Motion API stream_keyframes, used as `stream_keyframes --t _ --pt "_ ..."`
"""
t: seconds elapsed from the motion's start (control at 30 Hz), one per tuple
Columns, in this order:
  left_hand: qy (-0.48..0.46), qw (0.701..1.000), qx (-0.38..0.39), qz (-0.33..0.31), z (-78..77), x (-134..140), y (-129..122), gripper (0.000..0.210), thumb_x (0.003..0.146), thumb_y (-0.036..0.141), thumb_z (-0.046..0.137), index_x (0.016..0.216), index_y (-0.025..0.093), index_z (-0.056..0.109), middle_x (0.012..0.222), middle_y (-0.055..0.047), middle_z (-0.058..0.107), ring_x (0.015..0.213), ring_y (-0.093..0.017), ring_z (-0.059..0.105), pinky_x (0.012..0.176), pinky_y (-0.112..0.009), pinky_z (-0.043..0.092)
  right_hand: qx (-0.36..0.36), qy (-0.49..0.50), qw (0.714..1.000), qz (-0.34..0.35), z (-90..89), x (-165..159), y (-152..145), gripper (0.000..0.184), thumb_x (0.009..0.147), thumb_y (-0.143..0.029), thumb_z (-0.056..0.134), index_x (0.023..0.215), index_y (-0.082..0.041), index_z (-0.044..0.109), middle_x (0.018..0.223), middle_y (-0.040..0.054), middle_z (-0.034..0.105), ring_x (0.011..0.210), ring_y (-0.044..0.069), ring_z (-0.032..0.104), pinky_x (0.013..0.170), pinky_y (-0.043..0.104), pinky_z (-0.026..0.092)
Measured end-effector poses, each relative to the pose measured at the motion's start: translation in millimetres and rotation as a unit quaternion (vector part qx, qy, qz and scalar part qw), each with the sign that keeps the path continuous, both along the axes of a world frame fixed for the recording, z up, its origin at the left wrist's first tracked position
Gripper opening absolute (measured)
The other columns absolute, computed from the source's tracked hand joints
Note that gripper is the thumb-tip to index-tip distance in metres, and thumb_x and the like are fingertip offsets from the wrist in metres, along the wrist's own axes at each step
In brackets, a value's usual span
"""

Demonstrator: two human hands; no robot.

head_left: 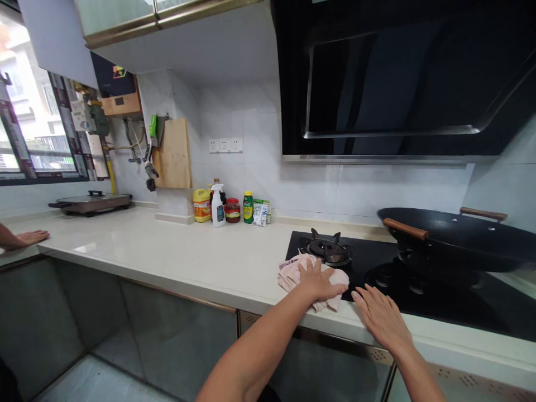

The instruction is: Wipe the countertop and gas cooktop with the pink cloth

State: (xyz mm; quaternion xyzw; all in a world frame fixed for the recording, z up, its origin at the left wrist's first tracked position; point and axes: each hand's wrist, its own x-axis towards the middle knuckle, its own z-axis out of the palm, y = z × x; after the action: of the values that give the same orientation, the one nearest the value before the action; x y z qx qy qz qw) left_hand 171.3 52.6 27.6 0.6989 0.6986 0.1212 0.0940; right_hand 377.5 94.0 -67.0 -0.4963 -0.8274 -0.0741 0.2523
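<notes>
Both arms [259, 343] reach forward, left hand [317, 283] splayed on a pink cloth [290, 275], right hand [383, 317] flat and unclenched.

Clock centred on the cloth [291, 274], 12 towards the wall. Cloth lies across the left front corner of the stove [444, 307] and onto the counter [167, 245]; left hand [316, 282] on top. Burner [329, 251] at 12 to 1, just behind. Right hand [384, 319] at 4, by the counter's front edge. Wok [464, 245] at 2 to 3, on the stove, below the range hood [397, 84]. Along the wall at 10 to 11, left to right: jug [201, 205], spray bottle [217, 207], jar [233, 212], squeeze bottle [248, 208], packets [260, 214]; sockets [225, 146] above. Cutting board [176, 153] hanging at 10. Lidded pan [92, 204] between 9 and 10, on the counter. Another person's hand [27, 239] at 9.
</notes>
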Motion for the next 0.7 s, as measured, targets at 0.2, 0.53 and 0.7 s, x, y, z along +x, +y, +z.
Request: stream_keyframes --t 0.2,0.53,0.7 --pt "0.008 0.999 0.025 -0.021 -4.2 -24 -40 0.090 0.079 0.089 0.045 0.155 0.040 0.043 0.174 -0.005 0.016 0.158 -0.043 0.009 0.120 -0.074 0.001 -0.015 -0.043 0.999 -0.026 4.1 1 -5 0.065 0.099 -0.056 0.028 0.146 -0.021 0.057 0.157 0.0104 0.049 0.148 0.030 0.038 0.122 0.051 0.025" --pt "0.071 0.989 0.127 0.005 -17.0 -86 -124 0.057 0.093 0.065 0.054 0.144 0.039 0.058 0.166 -0.007 0.036 0.152 -0.036 0.031 0.121 -0.057 0.026 -0.036 -0.041 0.998 -0.020 6.5 3 -13 0.068 0.099 -0.058 0.031 0.150 -0.018 0.052 0.161 0.0118 0.043 0.151 0.032 0.033 0.123 0.053 0.021" --pt "0.053 0.995 0.071 0.044 -8.4 -89 -113 0.071 0.092 0.076 0.044 0.154 0.041 0.044 0.172 -0.009 0.023 0.157 -0.038 0.020 0.121 -0.065 0.019 -0.031 -0.042 0.998 -0.025 6.8 2 -14 0.069 0.098 -0.059 0.029 0.151 -0.019 0.052 0.161 0.0101 0.043 0.152 0.031 0.033 0.123 0.053 0.021"
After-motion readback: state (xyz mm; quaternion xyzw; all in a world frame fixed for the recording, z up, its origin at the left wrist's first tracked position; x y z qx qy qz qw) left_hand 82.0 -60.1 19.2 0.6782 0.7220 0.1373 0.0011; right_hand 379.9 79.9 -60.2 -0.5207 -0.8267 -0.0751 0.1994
